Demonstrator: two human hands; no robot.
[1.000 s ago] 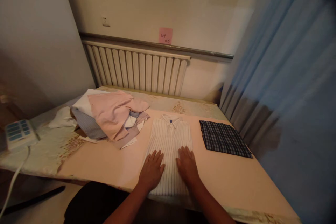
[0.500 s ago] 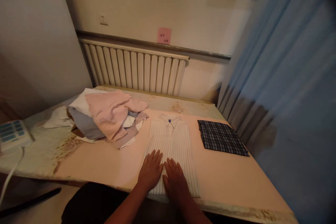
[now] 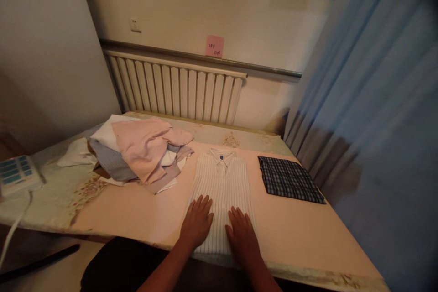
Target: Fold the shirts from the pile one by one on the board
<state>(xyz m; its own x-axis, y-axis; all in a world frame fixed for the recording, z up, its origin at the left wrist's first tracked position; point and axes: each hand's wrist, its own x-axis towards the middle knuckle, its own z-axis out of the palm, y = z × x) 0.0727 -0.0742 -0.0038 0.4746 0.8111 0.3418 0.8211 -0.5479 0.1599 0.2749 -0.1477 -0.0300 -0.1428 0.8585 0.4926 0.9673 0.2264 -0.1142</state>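
On table [image 3: 212, 134], striped shirt [image 3: 221, 191] lying crosswise, collar [image 3: 223, 153] toward wall [image 3: 267, 32]

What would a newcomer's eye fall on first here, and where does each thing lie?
Probably the striped shirt, laid flat in the middle of the view's lower half, with the left hand and right hand spread on it. Next comes the rumpled heap of clothes on the left, pink on top. The dark checked cloth, folded flat, stands out on the right.
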